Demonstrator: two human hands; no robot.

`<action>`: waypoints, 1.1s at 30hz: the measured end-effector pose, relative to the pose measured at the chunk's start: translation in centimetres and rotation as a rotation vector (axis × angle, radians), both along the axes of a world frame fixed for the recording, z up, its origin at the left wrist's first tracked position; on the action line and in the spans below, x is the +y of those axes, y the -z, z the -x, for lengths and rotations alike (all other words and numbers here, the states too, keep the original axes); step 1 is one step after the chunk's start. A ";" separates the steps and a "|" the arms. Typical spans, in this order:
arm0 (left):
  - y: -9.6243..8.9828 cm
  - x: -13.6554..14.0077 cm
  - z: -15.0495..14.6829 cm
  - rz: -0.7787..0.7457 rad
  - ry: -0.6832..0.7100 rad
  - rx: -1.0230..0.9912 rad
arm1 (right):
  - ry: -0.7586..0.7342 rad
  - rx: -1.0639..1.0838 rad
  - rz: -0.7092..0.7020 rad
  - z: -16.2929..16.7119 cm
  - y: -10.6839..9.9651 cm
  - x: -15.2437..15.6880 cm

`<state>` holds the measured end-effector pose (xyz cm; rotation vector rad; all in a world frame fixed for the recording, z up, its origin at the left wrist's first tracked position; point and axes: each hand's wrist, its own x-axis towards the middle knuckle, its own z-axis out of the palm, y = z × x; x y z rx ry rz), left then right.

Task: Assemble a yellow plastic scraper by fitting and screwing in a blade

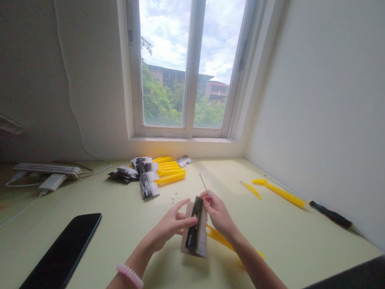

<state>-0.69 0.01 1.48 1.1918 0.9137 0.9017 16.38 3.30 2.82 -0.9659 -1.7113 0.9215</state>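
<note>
A folded black-and-white packaging card (194, 230) stands tilted above the table in front of me. My left hand (172, 223) grips its left side, thumb across the black face, index finger stretched out and other fingers partly hidden behind. At the card's top right edge, my right hand (218, 212) has its fingers closed around a thin metal rod (204, 182) that points up and left. Whether these fingers also pinch the card is unclear. A yellow plastic tool (220, 237) extends rightward from behind the card, partly covered by my right forearm.
Yellow-handled pieces with printed cards (171, 177) lie piled near the window, beside stacked black cards (122, 174). Tiny bits (173, 199) are scattered nearby. A phone (63, 252) and power strip (48, 169) are left; a yellow tool (280, 193) and black-handled tool (331, 214) lie right.
</note>
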 end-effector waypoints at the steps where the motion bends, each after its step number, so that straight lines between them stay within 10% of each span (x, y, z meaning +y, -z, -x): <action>1: 0.1 0.0 -0.2 -0.016 0.007 0.020 | -0.005 -0.030 -0.014 0.2 0.0 0.0; 8: 0.1 0.9 -0.1 -0.063 -0.161 -0.076 | 0.053 -0.069 -0.192 -0.3 -1.0 -0.1; 12: -0.4 2.7 2.3 -0.222 -0.575 -0.080 | 0.252 -0.004 -0.284 -2.0 -1.3 0.2; 17: -0.1 5.1 5.9 -0.351 -1.112 0.490 | 0.239 0.047 -0.141 -2.9 -0.5 2.9; 26: 2.9 7.2 7.3 -0.064 -1.088 0.693 | 0.305 -0.311 0.035 1.2 1.9 13.5; 33: 3.1 7.1 7.6 -0.145 -1.060 0.672 | 0.203 -0.544 -0.014 7.2 1.6 21.3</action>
